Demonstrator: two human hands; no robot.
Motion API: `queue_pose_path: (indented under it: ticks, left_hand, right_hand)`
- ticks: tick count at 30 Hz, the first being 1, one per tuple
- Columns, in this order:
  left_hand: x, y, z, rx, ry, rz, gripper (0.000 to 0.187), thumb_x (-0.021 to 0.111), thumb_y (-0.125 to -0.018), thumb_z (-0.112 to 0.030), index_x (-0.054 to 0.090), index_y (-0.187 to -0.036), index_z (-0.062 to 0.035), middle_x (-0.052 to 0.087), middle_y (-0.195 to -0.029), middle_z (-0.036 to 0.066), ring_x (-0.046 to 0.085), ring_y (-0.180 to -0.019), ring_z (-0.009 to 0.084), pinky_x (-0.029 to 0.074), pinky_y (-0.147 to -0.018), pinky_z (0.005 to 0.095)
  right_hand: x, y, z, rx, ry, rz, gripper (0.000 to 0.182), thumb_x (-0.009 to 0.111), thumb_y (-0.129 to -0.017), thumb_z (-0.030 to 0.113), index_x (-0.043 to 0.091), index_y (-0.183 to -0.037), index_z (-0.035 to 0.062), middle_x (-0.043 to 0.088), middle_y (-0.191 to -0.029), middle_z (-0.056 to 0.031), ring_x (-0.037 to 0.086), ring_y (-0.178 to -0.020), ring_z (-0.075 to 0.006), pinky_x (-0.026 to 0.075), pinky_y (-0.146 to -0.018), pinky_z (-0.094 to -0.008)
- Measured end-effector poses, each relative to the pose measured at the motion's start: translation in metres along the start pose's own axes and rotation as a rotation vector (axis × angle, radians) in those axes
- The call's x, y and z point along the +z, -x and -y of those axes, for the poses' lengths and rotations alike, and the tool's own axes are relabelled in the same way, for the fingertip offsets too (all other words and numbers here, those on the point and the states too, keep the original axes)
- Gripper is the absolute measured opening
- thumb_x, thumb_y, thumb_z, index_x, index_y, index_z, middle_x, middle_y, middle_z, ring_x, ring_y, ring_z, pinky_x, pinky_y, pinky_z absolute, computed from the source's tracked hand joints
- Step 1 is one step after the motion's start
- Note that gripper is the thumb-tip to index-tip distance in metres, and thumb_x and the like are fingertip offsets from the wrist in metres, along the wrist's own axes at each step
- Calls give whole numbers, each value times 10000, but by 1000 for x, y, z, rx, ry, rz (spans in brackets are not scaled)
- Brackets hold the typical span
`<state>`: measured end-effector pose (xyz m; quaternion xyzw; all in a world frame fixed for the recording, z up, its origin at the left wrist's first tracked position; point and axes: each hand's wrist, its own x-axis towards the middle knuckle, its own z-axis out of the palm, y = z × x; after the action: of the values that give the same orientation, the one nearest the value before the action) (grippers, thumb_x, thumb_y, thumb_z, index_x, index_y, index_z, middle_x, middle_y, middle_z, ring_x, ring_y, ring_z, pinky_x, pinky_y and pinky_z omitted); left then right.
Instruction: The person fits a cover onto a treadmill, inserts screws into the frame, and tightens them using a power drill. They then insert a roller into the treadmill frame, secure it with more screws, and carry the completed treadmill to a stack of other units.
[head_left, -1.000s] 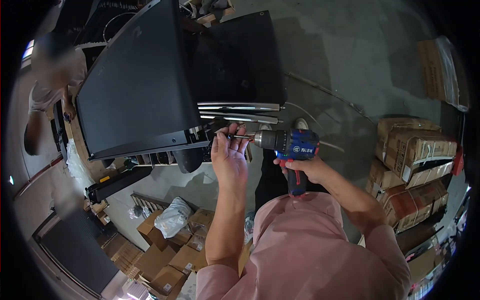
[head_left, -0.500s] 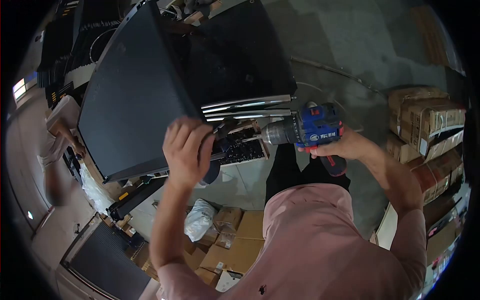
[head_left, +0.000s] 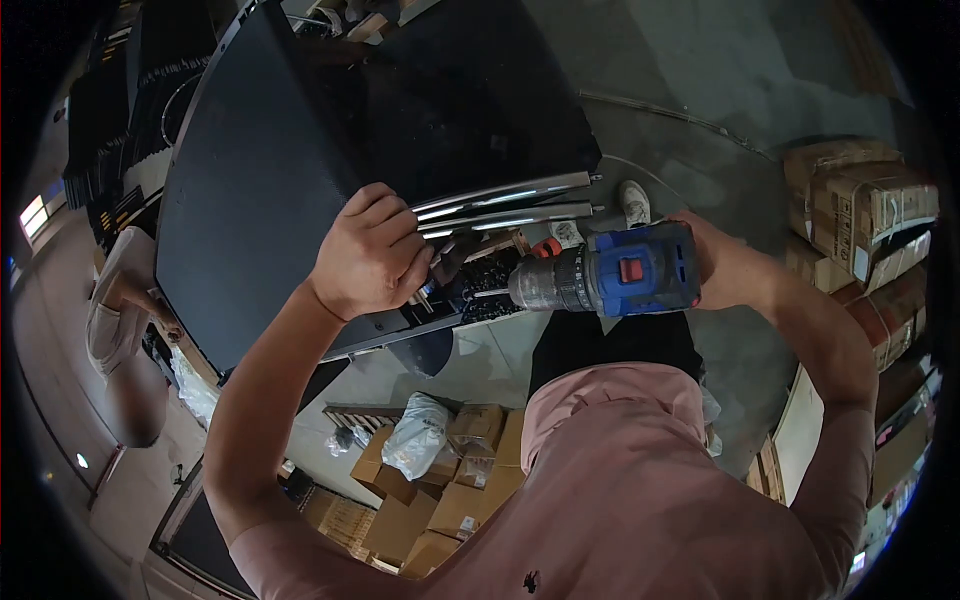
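Observation:
My right hand (head_left: 708, 258) is wrapped round the handle of a blue and black cordless drill (head_left: 640, 268), whose bit points left toward a box of small black parts (head_left: 495, 285). My left hand (head_left: 372, 255) is closed at the near edge of a large black panel (head_left: 255, 200); what its fingers grip is hidden. Two shiny metal tubes (head_left: 520, 205) extend right from beside that hand, above the drill's tip. Behind them is another dark panel (head_left: 470, 100).
Strapped cardboard boxes (head_left: 860, 215) are stacked at the right. Open cartons (head_left: 400, 520) and a white plastic bag (head_left: 417, 437) lie at the lower middle. Another person (head_left: 125, 300) stands at the far left. A long metal rod (head_left: 680, 113) lies on the floor.
My left hand has closed and shifted slightly along the panel's edge. The drill has turned so its top faces up and its tip is a little further left. The view has shifted.

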<state>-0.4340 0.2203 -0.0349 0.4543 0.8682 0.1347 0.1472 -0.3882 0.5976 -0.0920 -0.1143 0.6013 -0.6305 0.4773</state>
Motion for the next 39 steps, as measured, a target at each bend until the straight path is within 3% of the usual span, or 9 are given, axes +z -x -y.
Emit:
queue_pose_path:
  ticks: [2, 8, 10, 14, 17, 25, 27, 33, 39]
  left_hand:
    - [2, 0, -1, 3, -28, -22, 102, 666, -717, -125, 644, -646, -54, 607, -731, 68, 583, -778, 231, 462, -895, 385]
    - [4, 2, 1, -9, -7, -5, 112, 670, -722, -124, 632, -640, -58, 609, -742, 67, 587, -784, 229, 462, -897, 389]
    - [6, 2, 1, -14, -4, -6, 108, 672, -720, -123, 635, -644, -56, 611, -744, 67, 591, -790, 229, 462, -899, 391]
    - [6, 3, 2, -26, -10, 3, 65, 632, -703, -98, 658, -680, -43, 626, -759, 77, 604, -793, 247, 474, -891, 420]
    - [5, 0, 1, -11, -50, -4, 91, 669, -715, -120, 650, -656, -53, 621, -745, 69, 603, -797, 234, 478, -882, 398]
    - [4, 1, 3, -3, -41, -27, 92, 669, -691, -134, 638, -649, -59, 611, -734, 66, 601, -777, 233, 485, -869, 402]
    - [6, 4, 1, 3, -24, -34, 98, 669, -688, -140, 633, -643, -60, 608, -731, 66, 599, -773, 231, 484, -869, 399]
    - [6, 4, 5, 6, -14, -68, 138, 662, -702, -150, 610, -605, -67, 589, -706, 55, 580, -744, 224, 475, -865, 388]
    - [8, 6, 7, 5, -12, -53, 157, 663, -714, -159, 611, -595, -70, 569, -688, 46, 567, -726, 215, 466, -872, 387]
  right_hand:
    - [-2, -2, 3, -110, 54, -55, 526, 827, -712, 78, 575, -1170, 21, 674, -1011, -92, 617, -926, -145, 506, -835, -320]
    - [12, 0, 17, 412, -313, 70, 547, 836, -730, 120, 579, -1204, 29, 670, -1084, -94, 615, -998, -135, 496, -919, -314]
    - [22, 11, 6, 219, -14, -67, 628, 839, -719, 132, 561, -1279, 73, 654, -1182, -102, 643, -1043, -195, 499, -931, -350]
    - [-5, -24, -3, -140, 37, 181, 500, 806, -774, 126, 605, -1226, 53, 694, -1084, -86, 645, -1044, -175, 499, -943, -334]
    - [-5, -13, 16, 353, -232, 105, 589, 833, -752, 162, 574, -1271, 63, 679, -1121, -70, 621, -1045, -152, 481, -960, -313]
    - [25, -7, -40, 239, -537, 140, 430, 794, -794, 167, 628, -1179, 70, 693, -1075, -44, 629, -1002, -143, 506, -901, -308]
    - [4, -9, -24, 80, -13, 123, 360, 764, -820, 149, 636, -1144, 61, 695, -1034, -40, 639, -962, -134, 522, -859, -304]
    - [16, -20, -39, 148, -382, 187, 356, 752, -822, 120, 618, -1146, 60, 693, -1006, -55, 649, -913, -137, 536, -826, -318]
    - [-1, -27, -70, -50, -4, 199, 401, 772, -810, 154, 612, -1170, 82, 679, -1039, -43, 642, -940, -159, 525, -836, -327]
